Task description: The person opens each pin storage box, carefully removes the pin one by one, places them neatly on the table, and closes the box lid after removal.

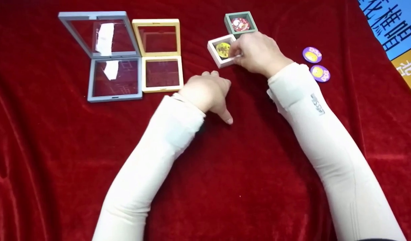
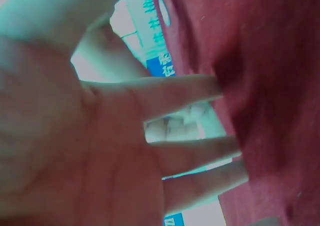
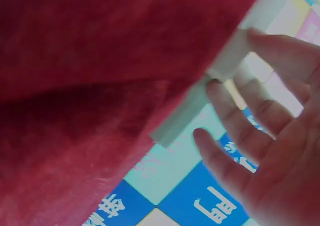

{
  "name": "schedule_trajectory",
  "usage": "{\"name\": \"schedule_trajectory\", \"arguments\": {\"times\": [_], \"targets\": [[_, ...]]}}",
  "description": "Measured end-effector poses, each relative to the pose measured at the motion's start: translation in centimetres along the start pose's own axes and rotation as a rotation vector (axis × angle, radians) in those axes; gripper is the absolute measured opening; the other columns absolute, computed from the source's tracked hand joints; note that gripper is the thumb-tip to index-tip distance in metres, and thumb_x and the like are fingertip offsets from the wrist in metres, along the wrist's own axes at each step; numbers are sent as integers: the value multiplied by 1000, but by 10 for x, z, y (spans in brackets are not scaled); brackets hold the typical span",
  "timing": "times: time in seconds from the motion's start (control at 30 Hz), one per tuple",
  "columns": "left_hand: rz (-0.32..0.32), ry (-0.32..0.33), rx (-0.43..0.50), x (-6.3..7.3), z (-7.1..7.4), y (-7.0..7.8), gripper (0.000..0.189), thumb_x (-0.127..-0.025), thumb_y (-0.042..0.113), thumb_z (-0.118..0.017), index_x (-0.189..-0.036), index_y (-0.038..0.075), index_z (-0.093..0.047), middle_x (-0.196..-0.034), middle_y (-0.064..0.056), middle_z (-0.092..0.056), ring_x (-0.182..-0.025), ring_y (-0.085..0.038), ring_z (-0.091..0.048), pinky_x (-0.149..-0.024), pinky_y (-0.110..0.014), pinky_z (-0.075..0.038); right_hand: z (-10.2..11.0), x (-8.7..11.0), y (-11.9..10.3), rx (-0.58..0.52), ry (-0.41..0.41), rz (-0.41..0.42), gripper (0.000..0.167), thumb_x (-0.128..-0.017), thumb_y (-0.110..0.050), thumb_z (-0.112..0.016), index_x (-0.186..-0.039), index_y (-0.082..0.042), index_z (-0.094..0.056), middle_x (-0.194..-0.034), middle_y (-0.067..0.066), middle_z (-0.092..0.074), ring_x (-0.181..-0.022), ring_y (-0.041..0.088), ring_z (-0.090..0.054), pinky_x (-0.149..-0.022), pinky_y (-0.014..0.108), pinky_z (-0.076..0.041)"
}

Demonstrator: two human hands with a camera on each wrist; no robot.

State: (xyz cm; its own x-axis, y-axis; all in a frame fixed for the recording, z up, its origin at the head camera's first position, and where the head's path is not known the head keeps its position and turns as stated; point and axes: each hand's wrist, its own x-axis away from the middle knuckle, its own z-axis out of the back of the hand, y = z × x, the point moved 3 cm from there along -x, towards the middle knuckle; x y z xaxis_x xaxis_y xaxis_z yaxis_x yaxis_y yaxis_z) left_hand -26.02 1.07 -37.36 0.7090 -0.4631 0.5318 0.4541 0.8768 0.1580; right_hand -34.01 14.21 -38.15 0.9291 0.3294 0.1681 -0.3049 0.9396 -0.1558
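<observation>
My right hand [image 1: 260,53] pinches the right edge of a small white square display frame [image 1: 213,53]. Inside that frame lies a round yellow badge [image 1: 223,50]. Just behind it stands a green display frame [image 1: 229,26] holding a round red badge [image 1: 240,24]. In the right wrist view, the thumb and fingers are at the white frame [image 3: 231,56], with the green frame [image 3: 182,111] beside it. My left hand [image 1: 207,89] is low over the red cloth, fingers spread and holding nothing; its palm [image 2: 115,136] fills much of the left wrist view.
A blue-grey display frame [image 1: 91,78] and a yellow one [image 1: 162,89] stand unfolded at the left, with clear windows. Two purple round badges [image 1: 312,55] lie at the right on the red cloth [image 1: 245,174]. A printed colored board [image 1: 393,23] edges the far right.
</observation>
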Motion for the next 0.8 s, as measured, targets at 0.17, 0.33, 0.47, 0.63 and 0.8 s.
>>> {"name": "schedule_trajectory", "arguments": {"times": [0.17,0.33,0.47,0.63,0.8], "targets": [[74,51,24,9,12,-13,83,-70,64,-72,-132,14,-49,-133,-12,-50,-125,-30,-47,-102,-46,-41,-6,23,-7,53,37,58,19,-86,-15,-61,-101,-18,-73,-98,10,-71,-91,34,-62,-76,53,-47],[66,101,45,16,19,-10,89,-71,58,-74,-143,19,-39,-141,-12,-42,-131,-28,-41,-105,-45,-40,-15,56,-13,145,158,190,15,-81,-9,-62,-90,-13,-73,-86,13,-68,-79,36,-63,-70,52,-44],[-11,122,39,19,20,-1,83,-71,47,-79,-140,20,-42,-137,-11,-44,-127,-29,-45,-102,-45,-42,-22,87,-22,180,224,326,10,-76,-5,-62,-80,-10,-71,-76,11,-66,-68,34,-62,-67,50,-44],[-80,103,-2,19,13,8,74,-69,35,-82,-133,21,-46,-129,-10,-50,-121,-29,-49,-97,-45,-45,-28,122,-35,122,223,538,9,-75,-6,-68,-77,-15,-71,-75,6,-64,-68,28,-61,-70,45,-46],[-185,55,-10,13,1,16,71,-65,28,-85,-127,20,-52,-123,-6,-55,-119,-27,-49,-95,-42,-46,-30,132,-38,99,175,574,14,-75,-9,-72,-84,-20,-73,-85,3,-66,-87,25,-62,-84,43,-44]]}}
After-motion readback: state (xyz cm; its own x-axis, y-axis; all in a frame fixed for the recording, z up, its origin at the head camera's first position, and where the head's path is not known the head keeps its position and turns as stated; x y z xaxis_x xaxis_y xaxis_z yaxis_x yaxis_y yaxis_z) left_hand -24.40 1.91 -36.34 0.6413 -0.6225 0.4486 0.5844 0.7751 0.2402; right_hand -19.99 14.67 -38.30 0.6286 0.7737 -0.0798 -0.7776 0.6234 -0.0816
